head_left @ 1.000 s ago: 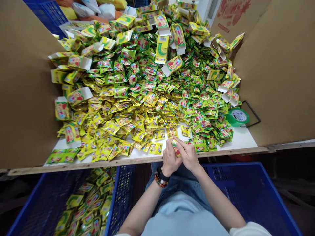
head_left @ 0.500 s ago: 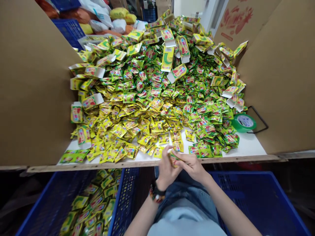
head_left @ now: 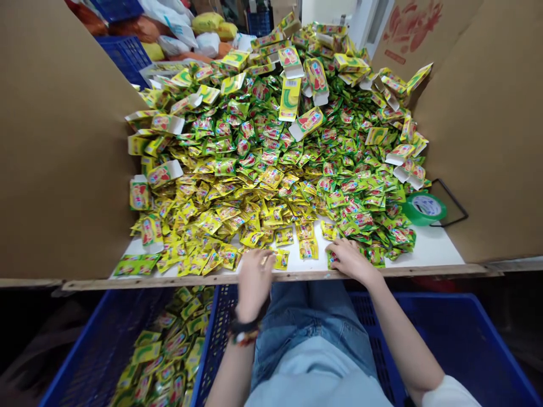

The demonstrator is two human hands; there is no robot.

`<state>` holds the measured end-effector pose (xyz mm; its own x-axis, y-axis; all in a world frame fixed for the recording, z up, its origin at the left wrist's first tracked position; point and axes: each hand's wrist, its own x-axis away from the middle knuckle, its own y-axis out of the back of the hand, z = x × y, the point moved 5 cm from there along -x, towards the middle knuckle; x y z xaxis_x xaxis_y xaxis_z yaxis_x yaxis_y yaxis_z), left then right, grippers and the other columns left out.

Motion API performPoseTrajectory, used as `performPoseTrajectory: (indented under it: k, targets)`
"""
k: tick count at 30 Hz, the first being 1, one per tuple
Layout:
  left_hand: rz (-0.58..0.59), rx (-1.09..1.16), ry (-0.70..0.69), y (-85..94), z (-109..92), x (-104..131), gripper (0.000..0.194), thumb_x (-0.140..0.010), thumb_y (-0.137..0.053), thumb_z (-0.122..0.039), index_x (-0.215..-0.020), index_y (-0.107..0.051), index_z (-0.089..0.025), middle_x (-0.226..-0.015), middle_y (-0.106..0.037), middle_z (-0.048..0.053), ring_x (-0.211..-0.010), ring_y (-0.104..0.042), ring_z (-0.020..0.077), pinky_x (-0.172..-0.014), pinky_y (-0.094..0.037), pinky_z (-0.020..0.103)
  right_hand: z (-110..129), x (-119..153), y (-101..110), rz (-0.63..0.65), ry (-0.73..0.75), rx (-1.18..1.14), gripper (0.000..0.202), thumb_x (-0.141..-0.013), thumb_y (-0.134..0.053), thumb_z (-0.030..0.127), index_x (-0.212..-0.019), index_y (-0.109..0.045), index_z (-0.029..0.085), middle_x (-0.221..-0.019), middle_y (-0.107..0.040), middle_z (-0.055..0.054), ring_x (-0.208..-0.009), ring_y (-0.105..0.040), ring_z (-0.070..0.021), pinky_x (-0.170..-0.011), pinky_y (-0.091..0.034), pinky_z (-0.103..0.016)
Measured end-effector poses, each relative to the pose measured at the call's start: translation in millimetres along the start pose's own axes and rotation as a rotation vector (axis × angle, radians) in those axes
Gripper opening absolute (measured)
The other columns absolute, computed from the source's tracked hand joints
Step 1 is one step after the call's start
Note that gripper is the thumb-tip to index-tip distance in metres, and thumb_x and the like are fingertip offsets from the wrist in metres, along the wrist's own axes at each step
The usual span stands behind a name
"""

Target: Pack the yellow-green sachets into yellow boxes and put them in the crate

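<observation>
My left hand (head_left: 254, 277) is at the table's front edge, over small yellow sachets (head_left: 229, 256). Its fingers are smeared by motion, so any hold is unclear. A dark band and a beaded bracelet (head_left: 245, 333) circle that wrist. Further right, my right hand (head_left: 350, 261) reaches onto green sachets (head_left: 375, 257) at the front edge, its fingers apart and touching them. Between the hands, a few yellow sachets (head_left: 308, 249) lie flat on the white tabletop (head_left: 319, 263). Yellow-green cartons (head_left: 290, 99), some with open flaps, lie on the big sachet heap behind.
Cardboard walls (head_left: 63, 141) flank the table. A green tape roll (head_left: 424, 208) lies at right beside a black wire frame (head_left: 460, 206). Below the edge, a blue crate (head_left: 76, 350) at left contains several small cartons; another blue crate (head_left: 462, 345) stands at right.
My hands were together around a small carton at the table edge. Now they are apart, left hand moved left, right hand forward onto the green sachets; the carton no longer shows between them.
</observation>
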<state>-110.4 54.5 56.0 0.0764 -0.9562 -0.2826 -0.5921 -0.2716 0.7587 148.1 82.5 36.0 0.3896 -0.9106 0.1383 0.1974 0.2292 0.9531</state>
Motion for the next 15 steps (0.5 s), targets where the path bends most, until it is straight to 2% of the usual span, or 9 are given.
performPoseTrajectory:
  k: [2,3,5,8,11,13,15]
  targets:
    - [0.158,-0.133,-0.046,-54.0,-35,-19,0.020,-0.082,-0.063,-0.034,-0.087,-0.066,-0.015,-0.087,-0.066,0.012,-0.088,-0.061,0.0287,-0.079,-0.050,0.041,-5,1,2,-0.003,0.009,-0.029,0.024,-0.080,-0.064,0.010,-0.101,-0.067,0.019,-0.101,-0.066,-0.008,-0.100,-0.056,-0.0264,-0.085,-0.040,-0.038]
    - [0.205,-0.206,-0.035,-72.6,-47,-25,0.023,-0.078,-0.069,-0.034,-0.088,-0.065,-0.013,-0.088,-0.066,0.014,-0.088,-0.062,0.0305,-0.076,-0.050,0.041,-8,3,2,-0.020,0.005,-0.050,0.024,-0.081,-0.063,0.009,-0.103,-0.067,0.020,-0.101,-0.066,-0.008,-0.100,-0.057,-0.0255,-0.085,-0.041,-0.037]
    - [0.263,-0.309,-0.020,-94.5,-62,-32,0.032,-0.071,-0.077,-0.031,-0.090,-0.063,-0.009,-0.092,-0.065,0.019,-0.089,-0.062,0.0338,-0.073,-0.050,0.041,-14,6,2,-0.081,-0.012,-0.097,0.024,-0.083,-0.061,0.010,-0.104,-0.067,0.020,-0.104,-0.065,-0.009,-0.101,-0.058,-0.0244,-0.087,-0.042,-0.036]
    - [0.348,-0.274,-0.100,-104.1,-72,-29,0.025,-0.073,-0.073,-0.021,-0.093,-0.060,-0.011,-0.095,-0.065,0.018,-0.093,-0.062,0.0318,-0.077,-0.050,0.040,-18,13,3,-0.211,-0.024,-0.113,0.021,-0.085,-0.059,0.009,-0.102,-0.068,0.019,-0.116,-0.063,-0.012,-0.115,-0.053,-0.0278,-0.096,-0.039,-0.044]
    - [0.425,-0.055,-0.119,-102.3,-71,-22,0.017,-0.081,-0.058,-0.012,-0.097,-0.058,-0.015,-0.088,-0.066,0.009,-0.086,-0.062,0.0240,-0.078,-0.049,0.036,-13,18,6,-0.278,0.066,-0.171,0.026,-0.090,-0.050,0.007,-0.102,-0.068,0.021,-0.108,-0.066,-0.010,-0.115,-0.054,-0.0272,-0.104,-0.031,-0.055]
    - [0.422,0.130,-0.084,-99.0,-68,-21,0.019,-0.083,-0.053,-0.010,-0.099,-0.059,-0.016,-0.091,-0.067,0.008,-0.087,-0.062,0.0216,-0.078,-0.049,0.033,-5,18,8,-0.269,0.176,-0.284,0.032,-0.093,-0.044,0.008,-0.106,-0.068,0.024,-0.102,-0.066,-0.007,-0.104,-0.059,-0.0230,-0.100,-0.038,-0.050]
    - [0.402,0.323,-0.065,-96.0,-65,-23,0.018,-0.084,-0.052,-0.013,-0.099,-0.062,-0.017,-0.097,-0.068,0.008,-0.090,-0.063,0.0206,-0.079,-0.050,0.032,4,14,9,-0.259,0.286,-0.406,0.040,-0.093,-0.042,0.009,-0.119,-0.065,0.028,-0.106,-0.062,-0.008,-0.101,-0.060,-0.0203,-0.093,-0.047,-0.041]
